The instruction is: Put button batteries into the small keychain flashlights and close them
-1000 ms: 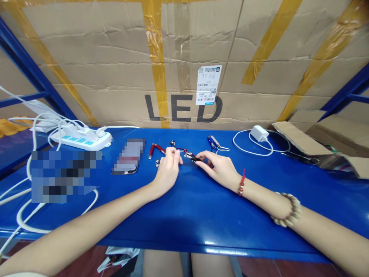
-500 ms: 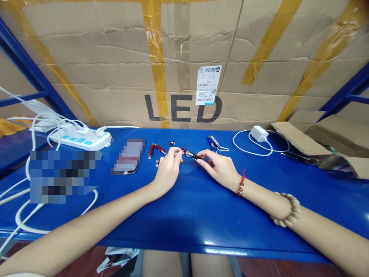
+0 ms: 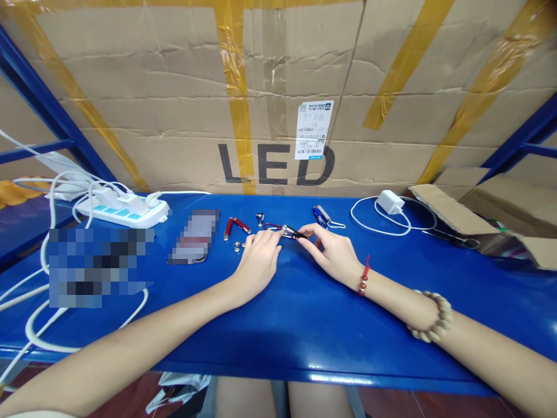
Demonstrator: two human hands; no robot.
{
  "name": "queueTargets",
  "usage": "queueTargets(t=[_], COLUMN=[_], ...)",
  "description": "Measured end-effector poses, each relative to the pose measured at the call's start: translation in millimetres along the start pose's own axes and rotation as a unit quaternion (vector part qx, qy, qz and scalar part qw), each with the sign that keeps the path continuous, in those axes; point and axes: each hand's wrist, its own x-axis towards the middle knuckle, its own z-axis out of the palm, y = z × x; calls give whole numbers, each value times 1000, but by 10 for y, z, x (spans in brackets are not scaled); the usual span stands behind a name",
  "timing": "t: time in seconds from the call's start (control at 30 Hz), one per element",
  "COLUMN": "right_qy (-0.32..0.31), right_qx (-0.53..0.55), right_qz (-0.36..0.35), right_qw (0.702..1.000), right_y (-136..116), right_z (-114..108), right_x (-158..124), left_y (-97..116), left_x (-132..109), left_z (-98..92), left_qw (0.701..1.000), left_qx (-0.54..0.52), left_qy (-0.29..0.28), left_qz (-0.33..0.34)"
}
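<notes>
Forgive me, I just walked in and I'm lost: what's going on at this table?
The person's right hand holds a slim black tube, its silver end pointing left. The left hand has its fingertips close by that end; whether they touch it is unclear. Two red tubes and small silver pieces lie on the blue table beyond the left hand.

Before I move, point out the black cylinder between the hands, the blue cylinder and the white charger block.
Black cylinder (image 3: pixel 296 233): head view, on its dark barrel.
Blue cylinder (image 3: pixel 319 216): head view, midway along its barrel.
White charger block (image 3: pixel 390 201): head view, middle of its casing.
</notes>
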Motion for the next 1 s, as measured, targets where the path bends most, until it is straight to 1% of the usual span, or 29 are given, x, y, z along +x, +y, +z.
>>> queueTargets(t=[0.27, 0.4, 0.5, 0.6, 0.73, 0.83, 1.0], right_qy=[-1, -1, -3, -3, -5, -4, -3], right_qx=[-1, 1, 1, 1, 1, 0, -1], right_qz=[2, -1, 0, 0, 0, -2, -4], right_qw=[1000, 1000, 1000, 1000, 1000, 1000, 1000], right_y=[3, 8, 10, 11, 17, 20, 13], right_z=[-8, 2, 11, 14, 9, 6, 9], right_x=[-2, -2, -1, 1, 2, 3, -1], left_y=[-28, -49, -59, -51, -22, -15, -40], left_x=[19, 30, 28, 15, -4, -7, 13], left_z=[-15, 26, 50, 51, 32, 20, 2], left_qw=[997, 993, 989, 994, 997, 998, 998], left_qx=[-60, -106, -130, -86, -19, -11, -35], left_qy=[29, 59, 66, 67, 39, 27, 22], left_qz=[-32, -13, 2, -18, -57, -60, -50])
